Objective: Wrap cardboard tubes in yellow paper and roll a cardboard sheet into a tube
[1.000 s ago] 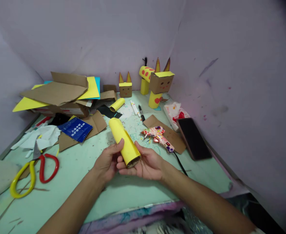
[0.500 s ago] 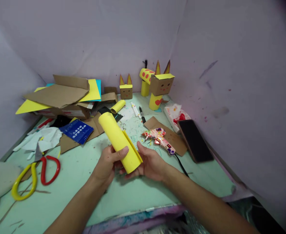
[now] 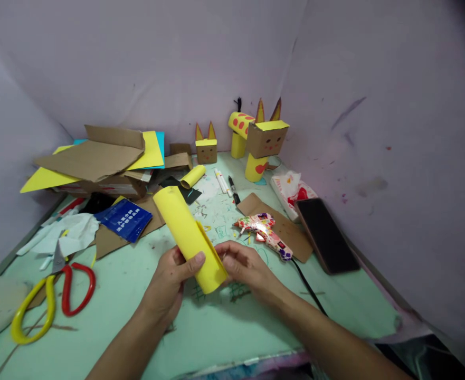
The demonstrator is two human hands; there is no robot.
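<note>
Rolled yellow paper tube (image 3: pixel 184 237) is held above the pale-green desk (image 3: pixel 216 335) in the closed grip of the left hand (image 3: pixel 172 275). Its loose lengthwise edge (image 3: pixel 210 247), at 4 o'clock, is met by the right hand (image 3: pixel 253 270); pinch cannot be confirmed. Rolling apparently done; fastening seemingly outstanding.

Tube (image 3: pixel 188 237) plain yellow. Table (image 3: pixel 208 338) pale green, darker smudges and scribbles. Scissors (image 3: pixel 58 261): one handle yellow, one red. Glue gun (image 3: pixel 269 237) mottled pink, white, purple. Packet (image 3: pixel 124 219) blue, white lettering. Animal figure (image 3: pixel 267 141): yellow body, red spots, brown head. Phone (image 3: pixel 327 235): black screen. Wall (image 3: pixel 200 63) pale lilac.
</note>
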